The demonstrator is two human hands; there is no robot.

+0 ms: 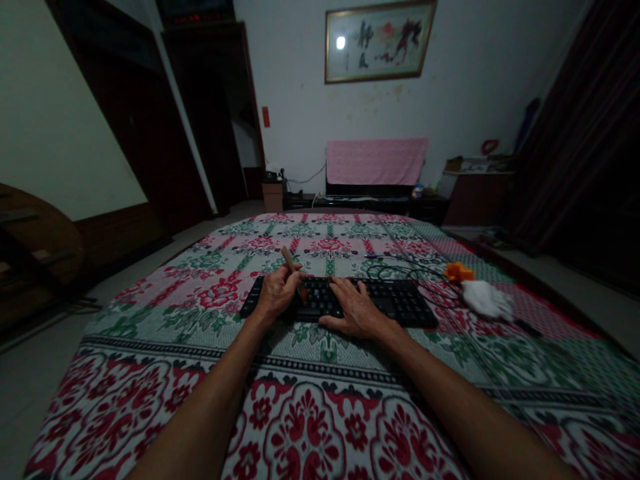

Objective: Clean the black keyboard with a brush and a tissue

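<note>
A black keyboard (400,303) lies flat on the patterned cloth. My left hand (277,291) is closed round a small brush (289,259) with a light wooden handle. The handle leans up and to the left, while its reddish-brown lower end meets the keys near the keyboard's left-middle. Fingers spread, my right hand (354,308) rests on the middle of the keyboard, its thumb by the front edge. Part of the keys is hidden under both hands.
A thin black cable (385,268) loops behind the keyboard to the right. Beyond the keyboard's right end lie an orange object (459,272), a crumpled white cloth (486,299) and a small dark object (527,328). The patterned tablecloth (310,413) covers the table.
</note>
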